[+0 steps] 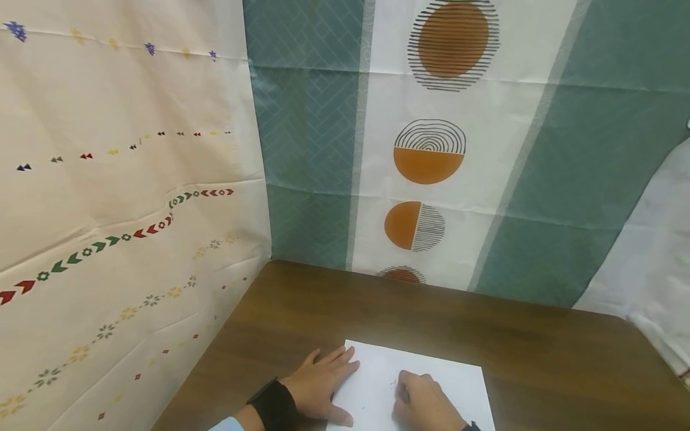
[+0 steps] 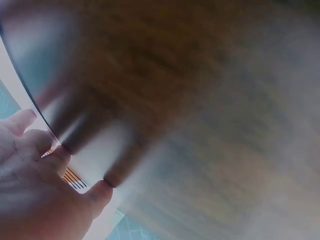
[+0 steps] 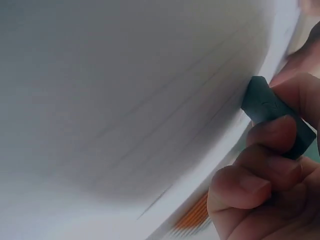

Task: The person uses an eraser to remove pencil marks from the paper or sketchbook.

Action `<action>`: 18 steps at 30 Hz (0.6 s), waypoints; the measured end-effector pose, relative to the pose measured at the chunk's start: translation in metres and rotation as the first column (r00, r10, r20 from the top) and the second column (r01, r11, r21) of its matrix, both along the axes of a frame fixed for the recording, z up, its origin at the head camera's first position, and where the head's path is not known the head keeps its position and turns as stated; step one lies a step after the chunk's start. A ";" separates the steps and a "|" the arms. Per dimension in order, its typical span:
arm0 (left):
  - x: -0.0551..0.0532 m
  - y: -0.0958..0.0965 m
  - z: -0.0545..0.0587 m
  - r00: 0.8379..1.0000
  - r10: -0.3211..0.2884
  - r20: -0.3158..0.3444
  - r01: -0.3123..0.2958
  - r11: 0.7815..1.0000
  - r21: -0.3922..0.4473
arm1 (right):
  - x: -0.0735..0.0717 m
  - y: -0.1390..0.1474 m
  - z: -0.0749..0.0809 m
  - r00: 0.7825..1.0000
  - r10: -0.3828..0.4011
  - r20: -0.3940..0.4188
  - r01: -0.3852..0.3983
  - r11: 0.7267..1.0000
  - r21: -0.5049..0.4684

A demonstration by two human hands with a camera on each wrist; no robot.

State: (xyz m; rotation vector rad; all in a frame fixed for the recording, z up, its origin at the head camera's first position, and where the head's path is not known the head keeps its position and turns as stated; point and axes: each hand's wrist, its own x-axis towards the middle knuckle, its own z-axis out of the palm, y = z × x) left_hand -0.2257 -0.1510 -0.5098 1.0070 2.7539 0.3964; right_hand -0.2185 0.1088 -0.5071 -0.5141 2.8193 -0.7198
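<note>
A white sheet of paper [image 1: 372, 365] lies on the brown table, with faint pencil-like lines [image 3: 192, 100] across it in the right wrist view. My left hand [image 1: 322, 386] rests flat over the sheet's left edge, fingers spread; the left wrist view shows this hand [image 2: 45, 185] from its palm side. On the sheet, my right hand [image 1: 426, 402] pinches a small dark teal block eraser [image 3: 275, 112] between thumb and curled fingers, its end against the paper. A few dark specks [image 1: 393, 382] are on the paper just left of the right hand.
The brown wooden table [image 1: 431, 311] reaches back to a green and white curtain [image 1: 307, 149] with orange circle prints. A cream patterned cloth [image 1: 118, 209] hangs along the left side, and white fabric [image 1: 652, 251] hangs at the right. A black band [image 1: 274, 404] circles the left wrist.
</note>
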 end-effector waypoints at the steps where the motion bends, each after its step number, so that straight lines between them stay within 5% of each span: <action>1: 0.000 0.000 0.001 1.000 0.007 0.005 -0.007 1.000 0.000 | 0.001 0.010 0.001 1.000 -0.028 -0.013 0.028 1.000 0.014; 8: -0.001 -0.003 0.003 1.000 0.003 0.003 -0.003 1.000 0.014 | 0.009 0.074 0.008 0.968 -0.252 -0.014 0.252 0.965 0.068; 18: -0.001 -0.003 -0.001 0.999 -0.023 -0.029 0.023 1.000 0.015 | 0.008 0.093 0.003 0.975 -0.201 -0.099 0.199 0.980 -0.033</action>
